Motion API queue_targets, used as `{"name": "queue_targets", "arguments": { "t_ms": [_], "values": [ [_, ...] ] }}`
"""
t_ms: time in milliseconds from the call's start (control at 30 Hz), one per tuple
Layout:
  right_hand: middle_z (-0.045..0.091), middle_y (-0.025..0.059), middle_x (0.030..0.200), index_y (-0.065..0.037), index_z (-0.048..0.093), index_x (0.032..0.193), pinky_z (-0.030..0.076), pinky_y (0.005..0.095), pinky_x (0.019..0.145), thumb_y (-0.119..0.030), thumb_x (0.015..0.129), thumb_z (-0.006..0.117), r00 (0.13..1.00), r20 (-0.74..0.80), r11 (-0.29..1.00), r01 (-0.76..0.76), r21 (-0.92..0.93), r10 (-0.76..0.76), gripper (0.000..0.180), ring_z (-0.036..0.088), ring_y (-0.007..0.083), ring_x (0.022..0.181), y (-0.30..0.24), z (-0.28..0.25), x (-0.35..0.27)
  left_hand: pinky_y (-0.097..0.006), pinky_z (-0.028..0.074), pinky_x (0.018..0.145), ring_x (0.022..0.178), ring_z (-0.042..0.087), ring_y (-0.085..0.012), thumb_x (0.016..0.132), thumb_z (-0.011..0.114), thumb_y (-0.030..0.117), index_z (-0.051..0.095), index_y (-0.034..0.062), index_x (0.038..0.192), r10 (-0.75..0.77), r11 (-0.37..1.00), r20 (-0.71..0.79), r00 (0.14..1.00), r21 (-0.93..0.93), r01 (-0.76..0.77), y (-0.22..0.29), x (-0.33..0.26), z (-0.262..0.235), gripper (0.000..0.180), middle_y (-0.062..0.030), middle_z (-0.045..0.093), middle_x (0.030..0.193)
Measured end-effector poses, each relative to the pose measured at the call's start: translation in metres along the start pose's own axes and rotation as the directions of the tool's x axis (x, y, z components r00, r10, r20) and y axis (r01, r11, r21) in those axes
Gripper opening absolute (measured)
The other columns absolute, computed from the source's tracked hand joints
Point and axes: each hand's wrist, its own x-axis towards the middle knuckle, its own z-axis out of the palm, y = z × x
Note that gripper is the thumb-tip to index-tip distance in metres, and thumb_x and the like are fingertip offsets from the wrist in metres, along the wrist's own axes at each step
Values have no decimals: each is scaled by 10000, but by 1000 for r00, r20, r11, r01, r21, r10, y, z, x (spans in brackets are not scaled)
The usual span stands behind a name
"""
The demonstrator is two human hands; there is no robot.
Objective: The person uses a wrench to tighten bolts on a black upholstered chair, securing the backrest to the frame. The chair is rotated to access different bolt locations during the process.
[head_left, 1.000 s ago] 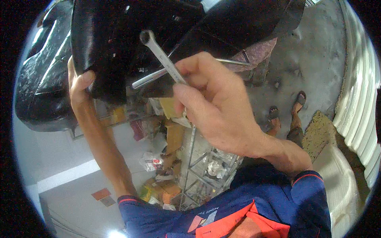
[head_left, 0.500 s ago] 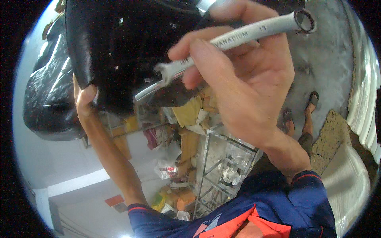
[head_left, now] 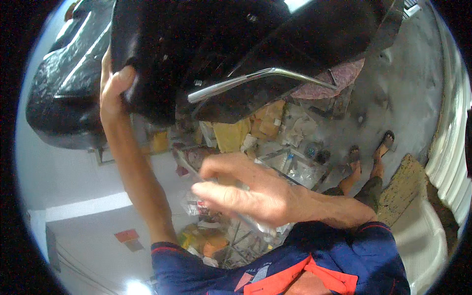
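Note:
A large black, leather-like upholstered piece (head_left: 152, 44) fills the upper part of the head view. My left hand (head_left: 118, 88) is closed on its near left edge, thumb in front and the other fingers mostly hidden behind. A bent chrome bar (head_left: 265, 73) runs along its dark underside. My right hand (head_left: 246, 191) is below the piece, in front of my chest, its fingers closed round a silver combination wrench (head_left: 265, 228). The wrench is smeared by motion and partly covered by the hand. It is apart from the black piece.
Another glossy black upholstered piece (head_left: 69, 98) is at the left. Below, a metal rack (head_left: 241, 241) stands among plastic bags, cardboard and yellow scraps (head_left: 231, 135). Sandalled feet (head_left: 386, 140) stand on the grey floor (head_left: 413, 88). White wrapped material (head_left: 427, 221) lies at the right.
My right hand has moved down toward my chest with the wrench, uncovering the chrome bar. My left hand keeps its hold; it and the black piece appear slightly further right and up.

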Motion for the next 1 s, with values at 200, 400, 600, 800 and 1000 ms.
{"name": "queue_targets", "arguments": {
  "t_ms": [200,400,600,800,1000],
  "values": [
    [701,121,1036,1,706,1059,566,354,835,2,943,725,956,-283,915,-184,-358,82,117,718,212,996,35,-59,-38,-411,519,1005,1135,663,-289,689,807,358,445,-3,1566,-22,999,16,1000,28,21,-15,2,-7,1016,-177,646,1338],
    [727,157,1036,-12,701,1079,580,372,802,-8,913,747,966,-255,912,-64,-405,-45,172,731,279,936,17,-80,-50,-351,481,995,1155,606,-223,660,807,404,432,-30,1575,57,994,24,998,91,-59,9,2,17,1080,-151,609,1360],
    [748,137,1044,17,701,1093,567,368,859,-8,952,716,952,-193,834,96,-544,-236,145,729,257,993,5,-65,-46,-367,452,1071,1219,596,-244,688,804,391,433,-31,1575,-19,981,36,999,193,12,38,-2,34,1050,-166,589,1422],
    [708,120,929,73,647,1054,565,401,745,-152,1065,586,591,-782,805,-359,-473,-196,233,700,240,782,20,-154,-42,-365,388,1144,1321,566,-267,653,775,551,416,-96,1562,68,985,216,974,143,-100,23,4,34,1173,-189,591,1448],
    [695,180,1194,98,608,1335,511,381,861,-195,1085,547,448,-529,446,-285,-848,-721,390,624,253,901,-19,-261,27,-396,344,1206,1416,517,-278,615,779,708,417,-96,1564,118,964,267,956,201,-175,32,18,36,1295,-205,552,1520]
  ]
}}
